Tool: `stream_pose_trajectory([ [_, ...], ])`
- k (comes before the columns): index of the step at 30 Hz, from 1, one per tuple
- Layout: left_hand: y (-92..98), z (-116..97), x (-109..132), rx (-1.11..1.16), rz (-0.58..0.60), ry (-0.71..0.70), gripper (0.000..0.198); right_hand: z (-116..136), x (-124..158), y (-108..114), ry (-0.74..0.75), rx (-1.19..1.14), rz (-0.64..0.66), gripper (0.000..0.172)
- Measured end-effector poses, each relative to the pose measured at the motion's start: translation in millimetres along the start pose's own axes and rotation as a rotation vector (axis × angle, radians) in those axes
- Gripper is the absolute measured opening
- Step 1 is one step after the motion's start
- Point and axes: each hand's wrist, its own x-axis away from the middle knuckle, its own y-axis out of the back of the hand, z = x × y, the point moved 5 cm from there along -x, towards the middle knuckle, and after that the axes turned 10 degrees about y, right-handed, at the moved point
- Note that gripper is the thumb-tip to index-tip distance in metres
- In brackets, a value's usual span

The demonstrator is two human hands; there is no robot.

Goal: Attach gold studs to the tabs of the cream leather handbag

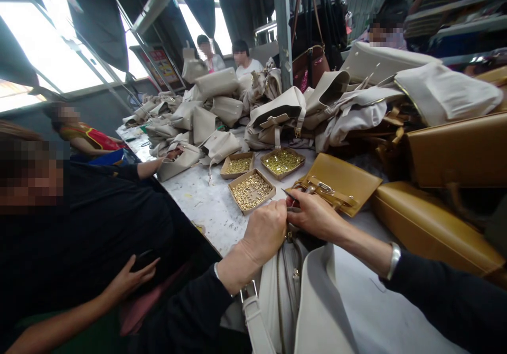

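Note:
My left hand (264, 231) is closed in a fist-like grip on the top edge of a cream handbag (312, 301) that lies in front of me. My right hand (312, 214) is closed beside it, pinching a small red-handled tool (292, 202) at the same spot on the bag. The two hands touch each other. What sits between the fingertips is hidden. Just beyond the hands lies a mustard-yellow bag (340, 182) with a metal clasp.
Three shallow cardboard trays of small gold fittings (252, 190) (237, 165) (282, 162) stand on the marbled table (206, 201). Piles of cream bags (222, 111) and tan bags (455, 153) fill the back and right. A person in black sits close on my left; others work farther down.

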Motion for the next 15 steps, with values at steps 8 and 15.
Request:
stream_pose_trajectory([
  [8,-13.8,26,7,0.665,-0.133,0.285,0.031,-13,-3,-12,0.062,-0.251,-0.028,0.012],
  [15,-40.9,38,3,1.148,0.037,0.479,0.024,-29,-6,-21,0.046,-0.577,0.088,0.021],
])
